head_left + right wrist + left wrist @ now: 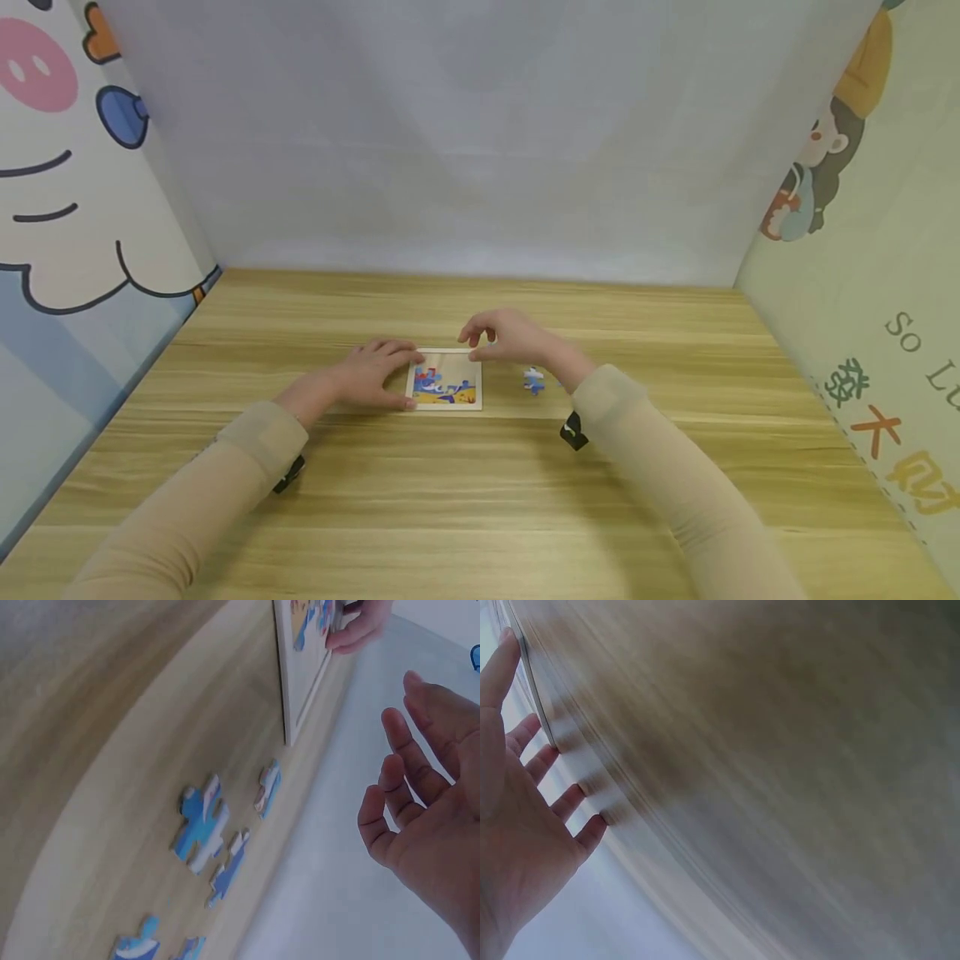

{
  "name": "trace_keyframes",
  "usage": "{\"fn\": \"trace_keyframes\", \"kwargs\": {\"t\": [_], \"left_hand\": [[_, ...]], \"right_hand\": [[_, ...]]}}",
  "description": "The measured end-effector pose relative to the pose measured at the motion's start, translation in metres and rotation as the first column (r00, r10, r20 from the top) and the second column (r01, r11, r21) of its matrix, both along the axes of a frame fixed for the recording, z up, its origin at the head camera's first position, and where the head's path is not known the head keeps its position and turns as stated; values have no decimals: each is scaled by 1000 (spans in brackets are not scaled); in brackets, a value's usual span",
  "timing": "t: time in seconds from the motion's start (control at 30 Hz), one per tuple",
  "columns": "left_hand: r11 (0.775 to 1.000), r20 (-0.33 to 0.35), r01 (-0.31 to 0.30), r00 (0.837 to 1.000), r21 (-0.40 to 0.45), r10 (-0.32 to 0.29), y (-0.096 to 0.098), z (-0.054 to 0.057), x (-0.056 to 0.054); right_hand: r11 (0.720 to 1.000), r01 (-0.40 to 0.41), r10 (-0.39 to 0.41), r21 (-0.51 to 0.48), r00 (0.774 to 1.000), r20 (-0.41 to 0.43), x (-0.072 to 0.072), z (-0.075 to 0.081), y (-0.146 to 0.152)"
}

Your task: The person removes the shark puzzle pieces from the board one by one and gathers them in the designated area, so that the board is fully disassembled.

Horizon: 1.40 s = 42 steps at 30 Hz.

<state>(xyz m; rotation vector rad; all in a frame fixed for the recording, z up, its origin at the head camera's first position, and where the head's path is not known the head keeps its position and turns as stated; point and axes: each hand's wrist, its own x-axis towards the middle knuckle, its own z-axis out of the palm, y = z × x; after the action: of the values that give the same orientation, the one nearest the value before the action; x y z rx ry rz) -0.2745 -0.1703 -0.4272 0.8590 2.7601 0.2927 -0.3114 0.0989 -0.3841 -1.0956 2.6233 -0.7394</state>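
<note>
A small jigsaw puzzle board [457, 407] with a pale rim lies on the table, pieces filling its lower and left parts. My left hand [367, 377] rests at its left side, thumb on the lower left corner and a fingertip at the upper left. In the left wrist view the fingers of that hand [532, 817] are spread and fairly straight. Over the board's upper right corner hovers my right hand [506, 335], fingers loosely bent. The right wrist view shows nothing between its fingers [411, 769]. Beneath the right wrist, loose puzzle pieces [201, 825] lie on the table.
The wooden table [442, 492] reaches back to a pale hanging cloth [465, 150]. Printed panels stand on both sides, with a cartoon pig [37, 67] on the left one. Several blue and white pieces lie right of the board, one small piece [268, 789] near its corner.
</note>
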Motion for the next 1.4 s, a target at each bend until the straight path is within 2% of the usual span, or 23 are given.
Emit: {"fn": "trace_keyframes", "kwargs": {"t": [0.23,0.47,0.73,0.97,1.23,1.4], "left_hand": [[999,-14,16,1000,-28,-16,-2,-3,-2],[999,-11,20,1000,-32,-20,-3,-5,-4],[999,-5,26,1000,-19,-26,0,-2,-2],[1000,-14,20,1000,-14,-21,-1,-3,-2],[1000,-6,8,1000,-23,-8,0,-5,-5],[1000,1,5,1000,-9,-5,1,-5,-5]], "right_hand": [[999,37,-39,23,997,69,0,-22,-18],[998,26,-31,58,995,91,0,-37,-29],[994,-44,34,102,995,94,-3,-42,-31],[988,-54,42,148,995,88,-6,-46,-33],[989,-60,46,134,993,107,-7,-47,-34],[996,-34,20,82,986,167,-5,-45,-33]]}}
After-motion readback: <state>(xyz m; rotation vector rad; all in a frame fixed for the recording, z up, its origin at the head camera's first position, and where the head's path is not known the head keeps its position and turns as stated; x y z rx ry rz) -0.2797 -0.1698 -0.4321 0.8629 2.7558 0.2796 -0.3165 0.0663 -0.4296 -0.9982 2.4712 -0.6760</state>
